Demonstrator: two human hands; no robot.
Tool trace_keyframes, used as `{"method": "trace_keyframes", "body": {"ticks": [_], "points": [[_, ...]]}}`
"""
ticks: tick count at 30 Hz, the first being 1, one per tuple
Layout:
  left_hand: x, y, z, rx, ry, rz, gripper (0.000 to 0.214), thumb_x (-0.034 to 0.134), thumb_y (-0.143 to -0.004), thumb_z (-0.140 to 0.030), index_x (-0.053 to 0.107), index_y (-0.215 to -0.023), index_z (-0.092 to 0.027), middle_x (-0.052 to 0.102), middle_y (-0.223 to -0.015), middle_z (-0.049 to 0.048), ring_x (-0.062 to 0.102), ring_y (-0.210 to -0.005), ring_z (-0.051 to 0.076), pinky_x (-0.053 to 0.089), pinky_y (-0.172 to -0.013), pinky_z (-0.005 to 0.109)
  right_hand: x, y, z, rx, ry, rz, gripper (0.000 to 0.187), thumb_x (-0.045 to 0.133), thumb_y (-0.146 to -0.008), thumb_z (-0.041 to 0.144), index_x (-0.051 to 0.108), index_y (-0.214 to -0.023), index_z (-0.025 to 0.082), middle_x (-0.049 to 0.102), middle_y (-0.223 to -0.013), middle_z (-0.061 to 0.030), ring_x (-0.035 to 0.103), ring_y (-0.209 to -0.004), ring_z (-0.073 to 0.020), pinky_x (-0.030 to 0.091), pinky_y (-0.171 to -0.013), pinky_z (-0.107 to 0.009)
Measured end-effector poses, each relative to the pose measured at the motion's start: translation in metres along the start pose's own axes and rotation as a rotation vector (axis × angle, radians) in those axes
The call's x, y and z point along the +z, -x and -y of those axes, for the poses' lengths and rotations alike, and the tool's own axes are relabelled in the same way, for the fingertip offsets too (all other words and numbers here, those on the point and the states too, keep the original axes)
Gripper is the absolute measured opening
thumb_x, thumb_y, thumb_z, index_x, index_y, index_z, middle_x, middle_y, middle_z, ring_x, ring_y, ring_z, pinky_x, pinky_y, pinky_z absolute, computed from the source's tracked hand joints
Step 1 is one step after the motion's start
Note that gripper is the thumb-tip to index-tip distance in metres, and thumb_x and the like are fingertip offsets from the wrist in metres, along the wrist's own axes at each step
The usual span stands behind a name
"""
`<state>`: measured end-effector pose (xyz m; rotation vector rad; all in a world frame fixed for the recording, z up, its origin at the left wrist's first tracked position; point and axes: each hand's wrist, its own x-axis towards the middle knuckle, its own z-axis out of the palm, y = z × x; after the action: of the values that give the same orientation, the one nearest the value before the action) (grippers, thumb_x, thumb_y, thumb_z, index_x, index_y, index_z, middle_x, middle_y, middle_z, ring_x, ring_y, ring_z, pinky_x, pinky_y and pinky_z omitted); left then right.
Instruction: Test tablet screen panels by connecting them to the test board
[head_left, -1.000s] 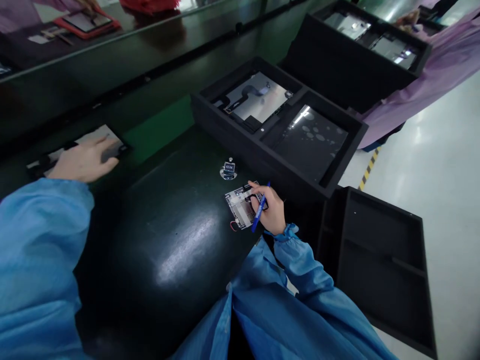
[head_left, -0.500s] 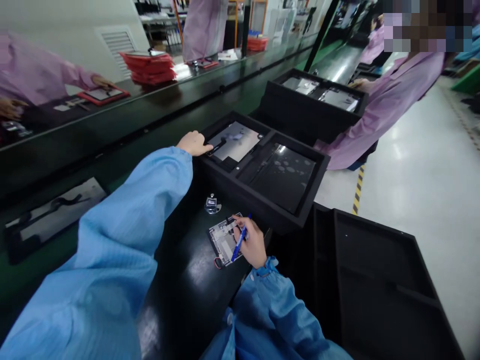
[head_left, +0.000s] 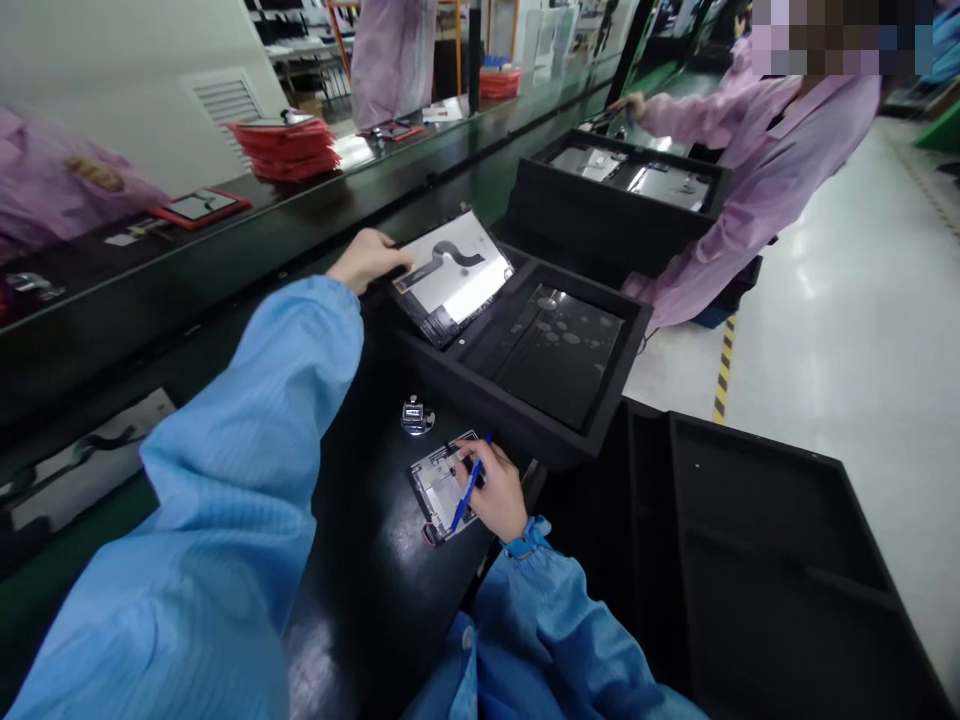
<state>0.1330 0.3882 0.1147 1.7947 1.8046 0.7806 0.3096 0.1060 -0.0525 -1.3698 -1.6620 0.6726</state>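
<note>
My left hand (head_left: 367, 259) grips the near left edge of a flat silver panel (head_left: 452, 276) and holds it tilted up out of the left compartment of a black foam tray (head_left: 592, 440). The tray's right compartment holds a dark glossy panel (head_left: 564, 352). My right hand (head_left: 497, 492) is closed round a blue pen (head_left: 466, 490) and rests on a small circuit-board module (head_left: 441, 487) lying on the black table. A small metal hand counter (head_left: 415, 415) stands just beyond the module.
An empty black tray (head_left: 757, 560) sits low at the right. A second foam tray with panels (head_left: 630, 175) stands farther along, where a person in a pink coat (head_left: 757, 160) reaches over. Another panel (head_left: 75, 470) lies on the belt at left. Red trays (head_left: 289, 145) are stacked at the back.
My left hand left the panel on the belt, reached across to the foam tray and lifted the silver panel's edge up. My right hand stayed on the module with the pen.
</note>
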Motion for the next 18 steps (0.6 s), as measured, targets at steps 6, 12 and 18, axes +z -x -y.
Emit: {"method": "trace_keyframes", "body": {"ticks": [6, 12, 18], "points": [[-0.011, 0.004, -0.026, 0.049, 0.375, 0.003, 0.038, 0.067, -0.068, -0.002, 0.063, -0.106, -0.009, 0.063, -0.078, 0.0026, 0.058, -0.070, 0.014, 0.053, -0.078, 0.038, 0.001, 0.000, -0.002, -0.030, 0.026, -0.007, 0.016, 0.058, -0.086, 0.017, 0.059, -0.100, 0.025, 0.072, -0.098, -0.0033, 0.067, -0.094, -0.0219, 0.054, -0.086, -0.034], [-0.051, 0.026, -0.008, -0.018, 0.619, -0.227, 0.023, 0.059, -0.076, 0.000, 0.055, -0.096, -0.012, 0.052, -0.076, -0.0034, 0.052, -0.072, 0.009, 0.053, -0.091, 0.041, 0.003, 0.000, -0.001, -0.039, 0.046, -0.009, 0.016, 0.058, -0.086, 0.015, 0.059, -0.099, 0.025, 0.072, -0.108, -0.0029, 0.065, -0.096, -0.0210, 0.053, -0.088, -0.034], [-0.070, 0.046, 0.013, -0.102, 0.676, -0.298, 0.022, 0.059, -0.074, 0.000, 0.054, -0.091, -0.012, 0.049, -0.073, -0.0049, 0.050, -0.071, 0.009, 0.051, -0.092, 0.041, 0.004, -0.001, -0.001, -0.043, 0.059, -0.006, 0.018, 0.058, -0.085, 0.014, 0.060, -0.099, 0.025, 0.072, -0.107, -0.0020, 0.065, -0.097, -0.0217, 0.053, -0.088, -0.034]]}}
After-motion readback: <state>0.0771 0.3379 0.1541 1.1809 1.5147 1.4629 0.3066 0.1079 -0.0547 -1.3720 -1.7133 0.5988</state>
